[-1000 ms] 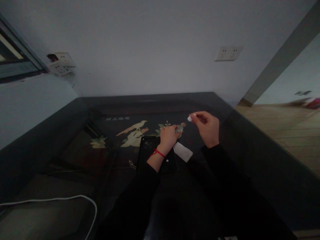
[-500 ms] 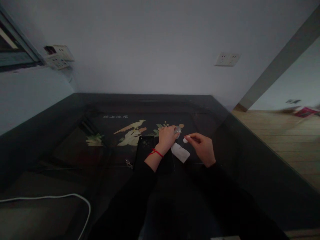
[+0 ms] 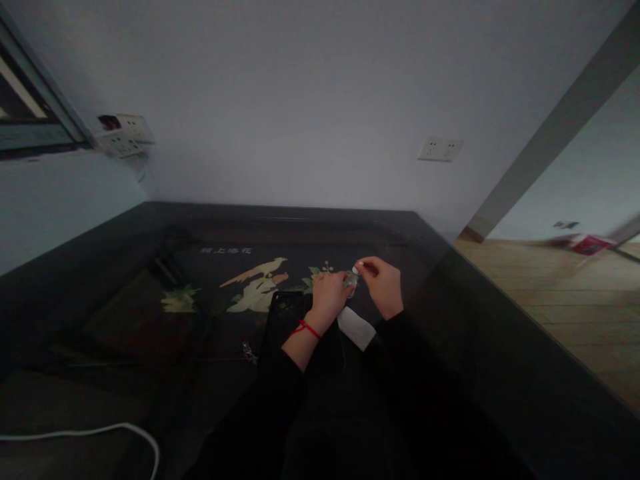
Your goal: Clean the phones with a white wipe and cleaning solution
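Observation:
My left hand (image 3: 329, 295), with a red string bracelet (image 3: 309, 328) at the wrist, is closed around a small clear bottle (image 3: 351, 283) that stands on the dark table. In the fingertips of my right hand (image 3: 382, 285) is a small white cap (image 3: 356, 269), at the bottle's mouth. Whether the cap rests on the bottle, I cannot tell. A folded white paper (image 3: 357, 328) lies just below the bottle. Under my left forearm is a flat black thing like a phone in an open case (image 3: 284, 321), partly covered by the arm.
A small metallic bunch (image 3: 249, 352), perhaps keys or a chain, lies left of the black case. A white cable (image 3: 125, 427) curves over the near left. The glossy table (image 3: 165, 373) has a bird-and-flower picture. Sockets (image 3: 440, 149) sit on the wall behind.
My right hand has brought the white cap up and left to the bottle's mouth. Half a second ago it was apart, beside the bottle, a thin stem below it. The view has tilted slightly.

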Demonstrator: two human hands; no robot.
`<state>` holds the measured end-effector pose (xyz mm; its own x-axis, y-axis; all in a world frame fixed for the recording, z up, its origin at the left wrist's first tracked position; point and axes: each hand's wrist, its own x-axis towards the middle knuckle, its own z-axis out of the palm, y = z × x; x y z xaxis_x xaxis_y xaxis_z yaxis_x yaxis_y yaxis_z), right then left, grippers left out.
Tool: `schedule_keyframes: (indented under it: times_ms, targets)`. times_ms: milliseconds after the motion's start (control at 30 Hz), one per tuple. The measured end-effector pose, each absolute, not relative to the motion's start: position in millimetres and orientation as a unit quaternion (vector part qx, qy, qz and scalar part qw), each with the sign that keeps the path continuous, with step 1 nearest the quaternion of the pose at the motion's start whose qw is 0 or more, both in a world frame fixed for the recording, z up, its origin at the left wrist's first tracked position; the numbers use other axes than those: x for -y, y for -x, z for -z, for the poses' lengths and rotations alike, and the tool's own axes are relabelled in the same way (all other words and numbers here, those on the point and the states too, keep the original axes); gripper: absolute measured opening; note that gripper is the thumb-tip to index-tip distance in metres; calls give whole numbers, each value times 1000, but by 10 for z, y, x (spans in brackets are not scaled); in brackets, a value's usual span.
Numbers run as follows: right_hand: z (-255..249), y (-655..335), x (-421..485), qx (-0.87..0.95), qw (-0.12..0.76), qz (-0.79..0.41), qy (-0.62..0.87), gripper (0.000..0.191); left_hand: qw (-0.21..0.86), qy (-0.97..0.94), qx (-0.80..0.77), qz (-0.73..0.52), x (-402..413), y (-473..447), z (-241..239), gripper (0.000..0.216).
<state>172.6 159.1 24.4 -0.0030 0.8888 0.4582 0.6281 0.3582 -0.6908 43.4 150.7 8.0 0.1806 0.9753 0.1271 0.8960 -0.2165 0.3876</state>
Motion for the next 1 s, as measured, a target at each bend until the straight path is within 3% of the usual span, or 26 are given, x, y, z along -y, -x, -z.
schedule_keyframes:
  times_ms: [300,533,800,1000]
  targets:
    - [-224,-1656,-1641,725,279,-80,624,24,114,-758,-618,-172,-1527,-431,-47,34]
    - [-401,-1748,-1559,697,189,-6,691,47,120,-761,-616,-167,-1538,-420,-30,35]
    - [-250,-1952,-902,721,25,-42,691,30,100,-766,-610,-175,-1437,-453,-150,39]
    - [-27,-1718,-717,744,14,-78,663,33,79,-755,-630,-161,-1181,12,-269,37]
